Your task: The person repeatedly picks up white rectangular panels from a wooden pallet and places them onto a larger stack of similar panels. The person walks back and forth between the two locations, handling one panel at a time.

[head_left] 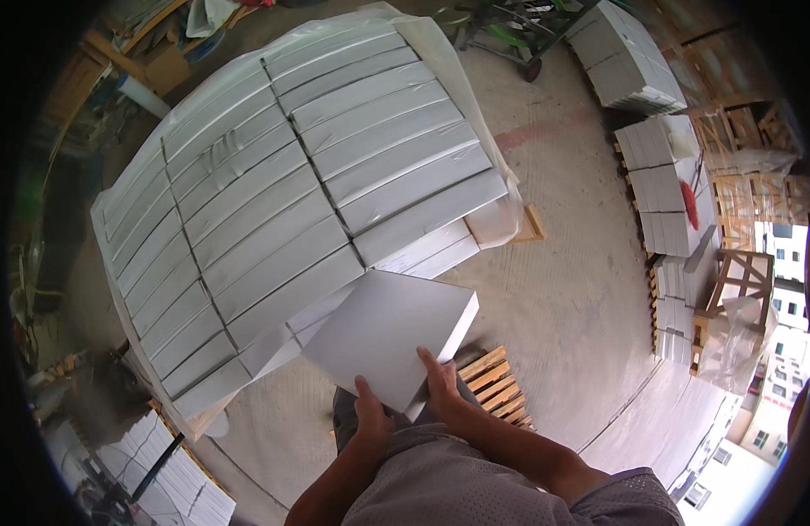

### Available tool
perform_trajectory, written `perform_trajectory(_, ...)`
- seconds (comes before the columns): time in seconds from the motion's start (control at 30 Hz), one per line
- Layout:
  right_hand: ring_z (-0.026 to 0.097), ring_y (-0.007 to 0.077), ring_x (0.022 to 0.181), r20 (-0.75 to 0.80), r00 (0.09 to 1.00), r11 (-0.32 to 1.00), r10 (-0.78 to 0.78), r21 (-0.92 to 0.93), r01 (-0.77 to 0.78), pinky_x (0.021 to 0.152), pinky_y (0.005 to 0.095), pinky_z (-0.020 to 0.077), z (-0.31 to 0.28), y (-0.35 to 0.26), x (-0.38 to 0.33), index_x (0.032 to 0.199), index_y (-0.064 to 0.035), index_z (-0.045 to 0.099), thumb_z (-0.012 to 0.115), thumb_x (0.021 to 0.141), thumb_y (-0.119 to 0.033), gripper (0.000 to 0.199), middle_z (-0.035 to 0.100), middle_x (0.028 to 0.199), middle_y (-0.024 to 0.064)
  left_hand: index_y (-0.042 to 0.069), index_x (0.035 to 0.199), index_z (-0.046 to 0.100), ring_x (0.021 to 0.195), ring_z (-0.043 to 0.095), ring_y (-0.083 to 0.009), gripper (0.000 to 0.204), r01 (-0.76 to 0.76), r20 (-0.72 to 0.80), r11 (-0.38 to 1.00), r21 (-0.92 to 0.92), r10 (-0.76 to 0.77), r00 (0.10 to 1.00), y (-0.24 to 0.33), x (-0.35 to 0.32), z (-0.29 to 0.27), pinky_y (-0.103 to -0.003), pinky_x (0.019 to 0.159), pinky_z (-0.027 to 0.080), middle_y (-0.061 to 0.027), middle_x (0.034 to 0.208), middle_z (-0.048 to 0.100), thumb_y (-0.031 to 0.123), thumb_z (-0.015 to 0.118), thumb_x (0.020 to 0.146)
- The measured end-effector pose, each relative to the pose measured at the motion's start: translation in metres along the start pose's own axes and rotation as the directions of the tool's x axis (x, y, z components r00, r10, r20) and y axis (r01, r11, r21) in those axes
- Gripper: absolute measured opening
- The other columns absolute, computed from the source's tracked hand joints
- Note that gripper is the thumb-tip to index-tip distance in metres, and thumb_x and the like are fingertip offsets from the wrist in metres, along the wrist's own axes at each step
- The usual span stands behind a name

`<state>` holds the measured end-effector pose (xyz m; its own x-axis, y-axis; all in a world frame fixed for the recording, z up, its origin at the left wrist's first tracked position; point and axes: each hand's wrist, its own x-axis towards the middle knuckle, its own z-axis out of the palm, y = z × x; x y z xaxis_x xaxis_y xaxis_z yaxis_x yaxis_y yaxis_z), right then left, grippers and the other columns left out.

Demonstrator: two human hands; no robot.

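Observation:
A flat white box (396,329), rectangular with a plain top, is held in front of my body. My left hand (371,410) grips its near left edge, thumb on the top face. On the near right edge, my right hand (440,384) has its thumb on top too. The other fingers of both hands are hidden beneath. Just ahead stands a large stack of similar white boxes (264,237), set in tight rows. The held box's far corner overlaps the stack's near side in view; whether they touch I cannot tell.
Clear plastic film (492,215) hangs around the stack. A wooden pallet (495,386) lies on the floor at my right. More white stacks (655,188) stand along the right, beside wooden crates (738,280). Another white stack (172,465) is at the lower left. A wheeled cart (514,35) stands at the back.

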<state>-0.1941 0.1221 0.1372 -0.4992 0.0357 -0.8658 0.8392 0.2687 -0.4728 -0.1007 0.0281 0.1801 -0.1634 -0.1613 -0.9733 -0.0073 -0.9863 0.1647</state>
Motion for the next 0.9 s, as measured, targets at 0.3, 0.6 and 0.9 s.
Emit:
perform_trajectory(0.3,0.059,0.0234,0.085,0.244,0.964,0.972,0.101,0.184,-0.149,0.07,0.0324,0.0491,-0.082,-0.07,0.045,0.113,0.0063,0.05,0.052,0.085,-0.039,0.053,0.059,0.099,0.0166,-0.009,0.117,0.038,0.101,0.054,-0.0388,0.056,0.09,0.459,0.919,0.384,-0.275,0.845,-0.004,0.023,-0.04,-0.049,0.091,0.041,-0.0217,0.112,0.052,0.041,0.036,0.092)
perform_trajectory(0.6,0.052,0.028,0.104,0.306,0.935,0.981,0.178,0.019,-0.193,0.086,0.0352,0.0437,-0.109,-0.072,0.097,0.126,0.003,0.041,0.049,0.086,-0.042,0.061,0.053,0.117,0.019,-0.002,0.118,0.048,0.098,0.055,-0.0237,0.051,0.123,0.329,0.911,0.393,-0.264,0.907,0.082,0.181,-0.044,-0.035,0.087,0.042,-0.0157,0.111,0.056,0.04,0.035,0.093)
perform_trajectory(0.9,0.047,0.0271,0.113,0.395,0.9,0.978,0.185,0.016,-0.209,0.095,0.0345,0.0377,-0.118,-0.051,0.118,0.129,0.0015,0.038,0.048,0.087,-0.041,0.061,0.048,0.125,0.0159,-0.001,0.118,0.05,0.091,0.057,-0.0221,0.051,0.192,0.365,0.892,0.41,-0.353,0.861,0.055,0.215,0.016,-0.036,0.078,0.045,-0.0118,0.103,0.059,0.038,0.053,0.085)
